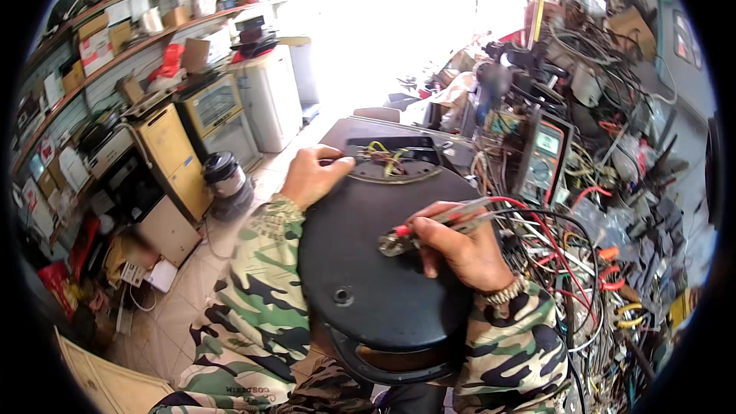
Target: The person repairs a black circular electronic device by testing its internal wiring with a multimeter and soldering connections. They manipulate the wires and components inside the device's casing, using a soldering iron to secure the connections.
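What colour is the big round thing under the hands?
The big round thing is black, best seen in the head view.

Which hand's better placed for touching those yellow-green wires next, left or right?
Likely the left hand: it sits close beside the wires. The right hand is farther off and busy gripping a metal-ended tool.

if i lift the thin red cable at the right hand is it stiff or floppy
The thin red cable is probably floppy, since it bends in a loose curve beyond the right hand. It may snag, with tangled wires heaped beside it.
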### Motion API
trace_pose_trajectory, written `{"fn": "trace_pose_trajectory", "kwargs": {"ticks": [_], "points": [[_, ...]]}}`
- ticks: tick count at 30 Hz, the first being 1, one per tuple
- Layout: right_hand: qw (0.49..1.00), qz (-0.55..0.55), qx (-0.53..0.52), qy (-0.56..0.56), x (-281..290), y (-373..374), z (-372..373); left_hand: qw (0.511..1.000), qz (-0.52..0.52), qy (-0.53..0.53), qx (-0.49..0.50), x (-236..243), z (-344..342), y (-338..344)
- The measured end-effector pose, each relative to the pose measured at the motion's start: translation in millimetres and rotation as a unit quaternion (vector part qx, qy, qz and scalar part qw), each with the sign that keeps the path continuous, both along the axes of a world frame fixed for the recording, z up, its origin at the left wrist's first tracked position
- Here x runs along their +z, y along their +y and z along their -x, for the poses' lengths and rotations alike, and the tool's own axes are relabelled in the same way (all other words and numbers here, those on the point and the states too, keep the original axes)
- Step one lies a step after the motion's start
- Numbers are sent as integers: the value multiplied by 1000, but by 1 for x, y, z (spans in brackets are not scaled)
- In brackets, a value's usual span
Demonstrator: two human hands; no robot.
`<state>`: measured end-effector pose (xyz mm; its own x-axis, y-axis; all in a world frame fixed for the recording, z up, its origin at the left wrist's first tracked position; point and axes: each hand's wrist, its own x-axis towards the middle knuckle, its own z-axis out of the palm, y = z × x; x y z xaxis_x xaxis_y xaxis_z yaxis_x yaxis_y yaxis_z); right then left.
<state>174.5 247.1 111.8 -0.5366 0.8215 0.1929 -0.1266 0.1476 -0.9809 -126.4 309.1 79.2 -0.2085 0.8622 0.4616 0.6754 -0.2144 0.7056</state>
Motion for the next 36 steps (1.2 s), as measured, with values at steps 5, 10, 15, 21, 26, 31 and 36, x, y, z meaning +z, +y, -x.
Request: {"fn": "trace_pose_trajectory", "kwargs": {"ticks": [5,10,15,21,26,31,36], "points": [[1000,13,6,13,1,-1,0,999,5,-33,-20,-1,0,0],[1000,11,-12,15,-2,-1,0,999,14,-47,-7,2,-3,-3],[1000,9,-10,8,0,-2,1,1000,16,-22,5,1,-4,-7],[1000,-4,-6,2,-1,0,-2,1000,-9,-15,-4,0,-3,-5],[1000,-14,2,1,-2,1,-2,999,-23,-29,-10,-3,-1,-4],[1000,-1,13,9,0,-1,0,999,-15,-29,14,4,-4,1],[1000,-16,12,-14,1,-1,-5,998,-12,33,51,14,-8,1]]}}
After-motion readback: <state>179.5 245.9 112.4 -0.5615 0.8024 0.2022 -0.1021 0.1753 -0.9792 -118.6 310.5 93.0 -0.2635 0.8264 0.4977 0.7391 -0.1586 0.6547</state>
